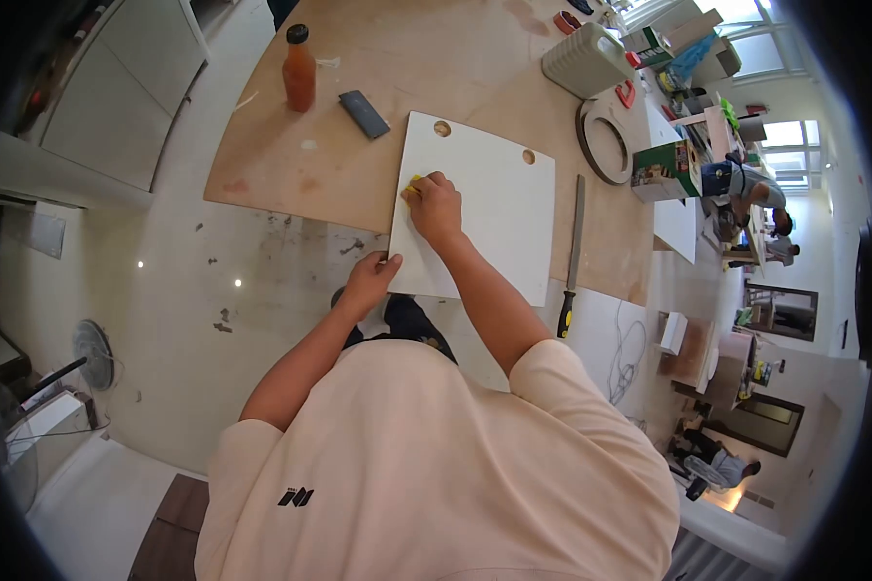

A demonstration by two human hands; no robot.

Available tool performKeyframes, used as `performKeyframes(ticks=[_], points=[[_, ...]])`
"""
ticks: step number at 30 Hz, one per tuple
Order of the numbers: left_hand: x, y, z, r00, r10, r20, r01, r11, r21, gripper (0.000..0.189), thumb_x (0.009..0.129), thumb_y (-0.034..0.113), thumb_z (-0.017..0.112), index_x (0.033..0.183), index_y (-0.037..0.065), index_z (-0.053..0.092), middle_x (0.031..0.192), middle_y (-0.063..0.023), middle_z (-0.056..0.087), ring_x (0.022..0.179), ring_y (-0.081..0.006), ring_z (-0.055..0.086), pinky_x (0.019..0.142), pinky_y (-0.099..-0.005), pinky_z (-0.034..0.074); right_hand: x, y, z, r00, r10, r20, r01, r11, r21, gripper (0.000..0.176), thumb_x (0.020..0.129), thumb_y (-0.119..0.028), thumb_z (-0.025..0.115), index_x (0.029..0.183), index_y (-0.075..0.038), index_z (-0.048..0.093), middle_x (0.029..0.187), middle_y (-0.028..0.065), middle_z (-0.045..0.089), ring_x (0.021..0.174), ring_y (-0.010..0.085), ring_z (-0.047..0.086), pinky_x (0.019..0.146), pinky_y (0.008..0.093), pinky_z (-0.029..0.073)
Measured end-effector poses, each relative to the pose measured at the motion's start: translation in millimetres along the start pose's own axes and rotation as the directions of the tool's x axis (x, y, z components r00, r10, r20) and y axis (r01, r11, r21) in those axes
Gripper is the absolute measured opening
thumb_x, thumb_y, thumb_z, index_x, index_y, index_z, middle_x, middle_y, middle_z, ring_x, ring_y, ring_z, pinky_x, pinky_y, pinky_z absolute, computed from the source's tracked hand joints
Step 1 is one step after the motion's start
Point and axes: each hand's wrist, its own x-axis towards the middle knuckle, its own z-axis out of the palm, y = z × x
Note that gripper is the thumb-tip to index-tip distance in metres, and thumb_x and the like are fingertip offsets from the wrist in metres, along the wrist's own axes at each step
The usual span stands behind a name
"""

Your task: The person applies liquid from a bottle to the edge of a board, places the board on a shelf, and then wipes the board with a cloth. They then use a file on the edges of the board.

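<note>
Head-worn fisheye, seemingly straight down, close

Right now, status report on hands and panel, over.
Left hand grips white panel at near corner. Right hand presses yellow pad near its left edge. Black-handled blade lies beside, apart.

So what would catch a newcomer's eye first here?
The white panel with two holes, lying on the plywood table. The right hand presses a small yellow thing on it while the left hand grips its near edge. An orange bottle stands at the table's far left.

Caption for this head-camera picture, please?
Right hand presses a yellow item on a white panel; left hand grips its edge.
</note>
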Motion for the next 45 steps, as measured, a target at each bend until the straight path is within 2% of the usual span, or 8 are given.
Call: performKeyframes(ticks=[8, 11, 18, 21, 25, 29, 36, 45], points=[[20, 32, -3, 0.999, -0.039, 0.019, 0.031, 0.946, 0.323, 0.039, 0.091, 0.025, 0.072, 0.111, -0.007, 0.064, 0.091, -0.0113, 0.07, 0.078, -0.0132, 0.062, 0.069, -0.0292, 0.05, -32, -13, -6, 0.99, 0.007, 0.138, 0.008, 0.995, -0.103, 0.015, 0.084, -0.024, 0.07, 0.091, -0.011, 0.072, 0.096, 0.0085, 0.062, 0.091, 0.0308, 0.06, 0.077, 0.0489, 0.044], [17, 31, 2, 1.0, -0.026, -0.004, 0.027, 0.998, 0.054, 0.036, 0.089, 0.023, 0.074, 0.106, -0.007, 0.065, 0.09, -0.0106, 0.07, 0.076, -0.0134, 0.061, 0.069, -0.0293, 0.05, -21, -9, 0, 0.991, 0.04, 0.126, -0.032, 0.997, -0.067, 0.013, 0.083, -0.023, 0.07, 0.086, -0.011, 0.072, 0.096, 0.0079, 0.063, 0.092, 0.0309, 0.06, 0.078, 0.0481, 0.044], [19, 36, -3, 0.997, -0.012, 0.071, -0.008, 0.958, 0.285, 0.035, 0.086, 0.017, 0.074, 0.108, -0.008, 0.064, 0.094, -0.0121, 0.07, 0.078, -0.0139, 0.061, 0.071, -0.0325, 0.051, -33, -17, -3, 0.982, 0.031, 0.184, -0.008, 0.992, -0.128, 0.014, 0.082, -0.025, 0.071, 0.088, -0.012, 0.073, 0.095, 0.0064, 0.063, 0.094, 0.0296, 0.06, 0.08, 0.0472, 0.044], [23, 21, 1, 0.996, 0.0, 0.086, 0.0, 1.0, 0.0, 0.039, 0.086, 0.016, 0.075, 0.113, -0.008, 0.062, 0.093, -0.0141, 0.07, 0.078, -0.0155, 0.062, 0.072, -0.0326, 0.052, -7, -14, 9, 0.996, 0.036, 0.079, -0.028, 0.995, -0.092, 0.014, 0.082, -0.025, 0.072, 0.088, -0.012, 0.073, 0.094, 0.0064, 0.062, 0.092, 0.0293, 0.061, 0.079, 0.0469, 0.045], [25, 22, 0, 0.991, 0.132, 0.019, -0.131, 0.932, 0.339, 0.05, 0.086, 0.015, 0.074, 0.126, -0.007, 0.054, 0.096, -0.0184, 0.071, 0.085, -0.0202, 0.068, 0.074, -0.0336, 0.053, -55, -13, -6, 0.989, -0.029, 0.144, 0.023, 0.999, 0.046, 0.014, 0.083, -0.023, 0.071, 0.088, -0.011, 0.073, 0.093, 0.0073, 0.062, 0.087, 0.031, 0.062, 0.075, 0.0476, 0.045], [25, 19, 3, 0.998, 0.063, 0.029, -0.068, 0.968, 0.242, 0.053, 0.087, 0.015, 0.074, 0.13, -0.007, 0.051, 0.105, -0.0207, 0.07, 0.093, -0.0242, 0.069, 0.079, -0.0355, 0.054, -3, -17, 1, 0.99, 0.018, 0.139, 0.004, 0.988, -0.156, 0.014, 0.084, -0.023, 0.07, 0.083, -0.009, 0.071, 0.095, 0.0086, 0.063, 0.088, 0.0315, 0.061, 0.074, 0.0484, 0.045], [26, 28, 2, 0.992, 0.126, -0.004, -0.116, 0.925, 0.362, 0.054, 0.087, 0.015, 0.073, 0.13, -0.006, 0.049, 0.115, -0.0233, 0.067, 0.102, -0.0308, 0.068, 0.089, -0.0379, 0.053, -33, -11, -1, 0.985, -0.026, 0.173, 0.019, 0.999, 0.044, 0.015, 0.084, -0.024, 0.07, 0.088, -0.01, 0.074, 0.097, 0.0074, 0.064, 0.09, 0.0319, 0.061, 0.076, 0.0489, 0.045], [27, 25, 0, 0.992, 0.123, 0.037, -0.128, 0.967, 0.219, 0.052, 0.087, 0.014, 0.072, 0.13, -0.006, 0.05, 0.119, -0.0222, 0.066, 0.106, -0.0317, 0.066, 0.092, -0.0388, 0.052, -21, -3, 3, 0.993, -0.015, 0.115, 0.026, 0.994, -0.102, 0.009, 0.083, -0.022, 0.07, 0.084, -0.013, 0.071, 0.095, 0.0072, 0.063, 0.088, 0.0311, 0.061, 0.075, 0.0492, 0.045]])
